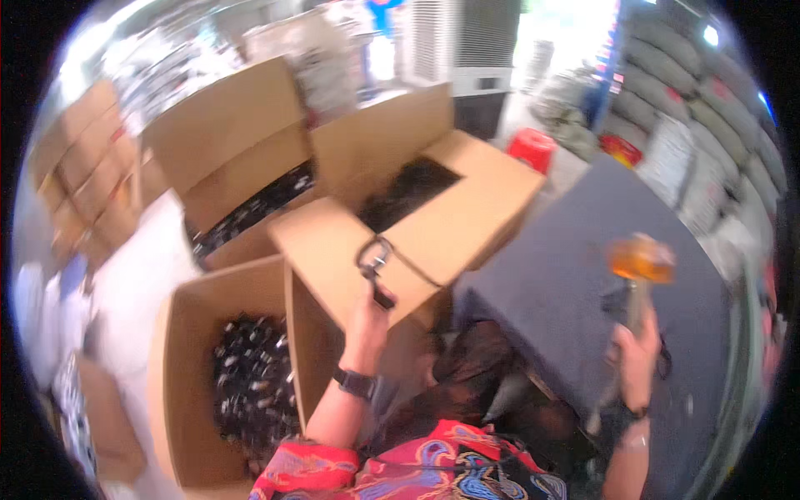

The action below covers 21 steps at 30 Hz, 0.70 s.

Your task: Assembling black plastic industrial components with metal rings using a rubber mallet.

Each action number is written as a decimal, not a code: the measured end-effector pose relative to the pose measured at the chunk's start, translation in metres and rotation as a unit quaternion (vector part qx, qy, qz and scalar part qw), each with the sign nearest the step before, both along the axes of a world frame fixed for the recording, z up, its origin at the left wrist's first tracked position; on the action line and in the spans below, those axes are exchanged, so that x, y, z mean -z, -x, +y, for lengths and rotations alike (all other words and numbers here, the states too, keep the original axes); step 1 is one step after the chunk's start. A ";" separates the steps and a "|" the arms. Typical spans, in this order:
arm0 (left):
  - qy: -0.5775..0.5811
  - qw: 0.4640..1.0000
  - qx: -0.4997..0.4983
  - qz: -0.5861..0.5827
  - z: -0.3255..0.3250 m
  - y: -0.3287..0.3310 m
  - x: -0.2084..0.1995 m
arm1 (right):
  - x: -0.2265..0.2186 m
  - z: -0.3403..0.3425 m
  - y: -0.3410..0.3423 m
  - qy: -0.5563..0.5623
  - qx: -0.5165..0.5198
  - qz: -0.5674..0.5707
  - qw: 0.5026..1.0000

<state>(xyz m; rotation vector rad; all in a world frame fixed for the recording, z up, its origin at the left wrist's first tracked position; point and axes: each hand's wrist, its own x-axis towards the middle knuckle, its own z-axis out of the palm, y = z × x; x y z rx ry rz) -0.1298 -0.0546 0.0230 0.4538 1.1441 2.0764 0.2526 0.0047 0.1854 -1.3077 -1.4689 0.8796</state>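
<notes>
- Our left grip [367, 321] pinches a black looped piece [372, 268] over a carton flap [321, 254], left of the counter's [567, 242] left corner.
- Our right grip [637, 342] wraps a mallet [640, 262], amber head above the counter, toward its right edge.

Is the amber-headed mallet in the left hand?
No, the right hand grips the mallet by its handle, while the left hand holds a dark looped piece.

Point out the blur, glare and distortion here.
Head view: the amber-headed mallet is smeared; head view: the bright opening is washed out to white; head view: the fisheye darkens the corners to black, and the stacked sacks look soft.
</notes>
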 end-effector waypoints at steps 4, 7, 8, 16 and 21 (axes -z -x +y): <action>-0.157 0.943 -0.212 -0.204 -0.079 0.116 0.018 | 0.041 -0.023 -0.085 -0.047 0.120 0.035 0.991; -0.082 0.947 -0.235 -0.202 -0.110 0.126 0.028 | 0.073 -0.037 -0.133 -0.013 0.221 -0.017 0.975; -0.068 0.949 -0.211 -0.226 -0.107 0.121 0.035 | 0.086 -0.040 -0.148 -0.043 0.207 -0.017 0.977; -0.259 0.900 0.330 0.124 -0.006 -0.059 -0.131 | 0.124 -0.056 -0.153 -0.014 0.373 0.106 0.922; -0.634 0.565 0.505 0.156 -0.002 -0.150 -0.265 | 0.122 -0.058 -0.152 -0.048 0.268 0.131 0.953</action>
